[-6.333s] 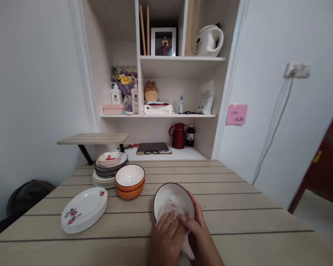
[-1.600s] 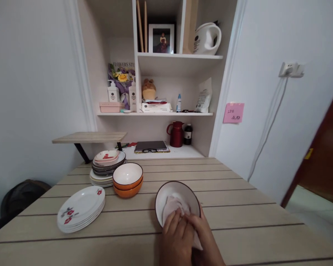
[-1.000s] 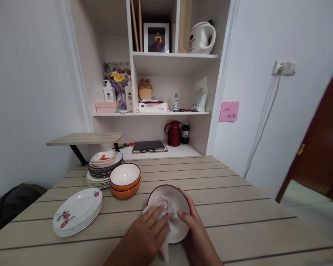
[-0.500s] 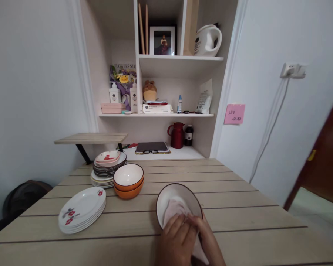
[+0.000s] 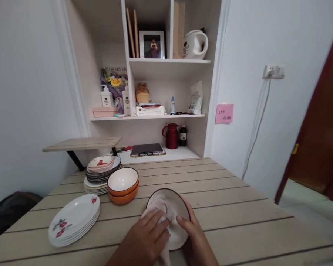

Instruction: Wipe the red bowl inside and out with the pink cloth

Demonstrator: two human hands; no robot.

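Observation:
A bowl with a white inside and a dark rim is tilted toward me just above or on the table; I cannot tell which. My right hand grips its right side, thumb over the rim on the inside and fingers behind. Inside the bowl, at its left, my left hand presses a pale pink cloth against the surface. The cloth's tail hangs below the fingers. To the left sit two stacked orange bowls, white within.
Oval white plates with red flowers are stacked at the left. Behind them stands a pile of plates topped by small pink dishes. A raised wooden shelf overhangs the back left. A red jug stands at the back.
My left hand and the cloth have moved to the bowl's left side. My right hand has moved apart from it, onto the right rim. The view has shifted slightly.

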